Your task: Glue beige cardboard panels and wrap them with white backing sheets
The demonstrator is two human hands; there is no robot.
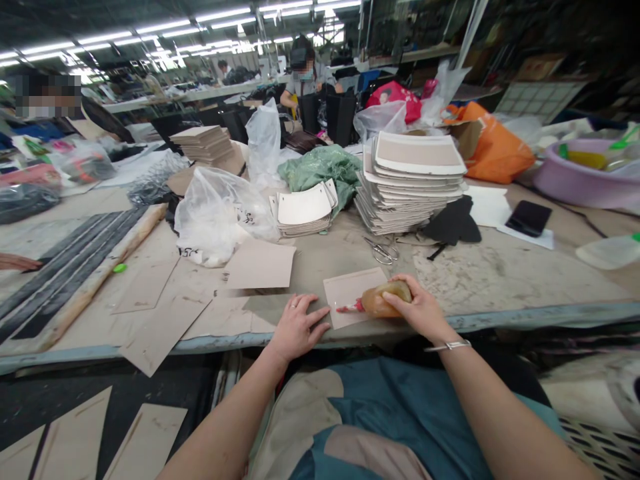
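- So the amber, translucent squeeze bottle with a red nozzle (375,301) is over the small beige rectangular card (345,287), near the front edge of the worn, beige-covered worktable (520,287).
- Right hand (423,312) has it: thumb on the near side, the other fingers mostly hidden around the far side, so the grip looks clamped on the bottle's body. Probably done that way to leave the nozzle clear and the sides squeezable.
- Bottle's tipped right over, nozzle aimed left, which I'd guess lets the contents run to the tip. Can't tell if the tip actually touches the card.
- Left hand (299,325) isn't gripping anything. Fingers are a bit apart, pointing at the card's left edge; maybe steadying it, but whether they touch or sit just beside it, no idea.
- There's a flat grey-green sheet (265,307) beside that hand, with a loose beige panel (263,263) behind it.
- Silver metal scissors (383,253) lie just behind the card, presumably to be within easy reach.
- The tall stack of pale, curved-edge panels (413,193) is farther back, which seems to leave elbow room up front.
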